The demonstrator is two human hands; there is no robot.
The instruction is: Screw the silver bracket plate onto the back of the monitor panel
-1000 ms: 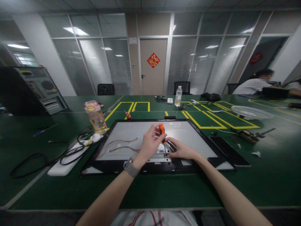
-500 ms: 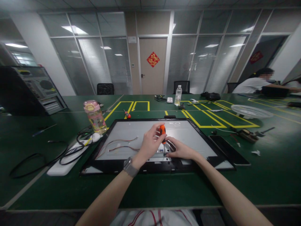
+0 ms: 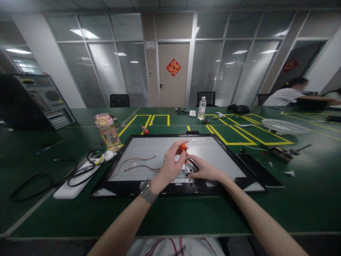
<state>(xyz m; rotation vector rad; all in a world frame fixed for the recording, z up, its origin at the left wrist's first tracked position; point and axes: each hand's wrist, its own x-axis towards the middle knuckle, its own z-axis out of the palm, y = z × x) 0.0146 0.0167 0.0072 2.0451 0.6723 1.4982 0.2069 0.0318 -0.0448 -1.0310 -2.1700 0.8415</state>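
Note:
An orange-and-black screwdriver stands upright over a flat display panel with a black frame, lying on the table. Its shaft points down at a small metal bracket near the panel's front edge. My left hand, with a watch on the wrist, is closed around the handle. Beside the shaft, my right hand curls its fingers low against the bracket area. What its fingertips hold is too small to make out. Thin cables lie across the panel left of my hands.
Left of the panel are a white power strip with black cords and a pink-lidded bottle. A phone-like black slab lies at right, near a multimeter-like device. A water bottle stands behind. Another person sits far right.
My left hand has turned slightly on the screwdriver handle, its fingers now reaching further over the top. My right hand stays in place.

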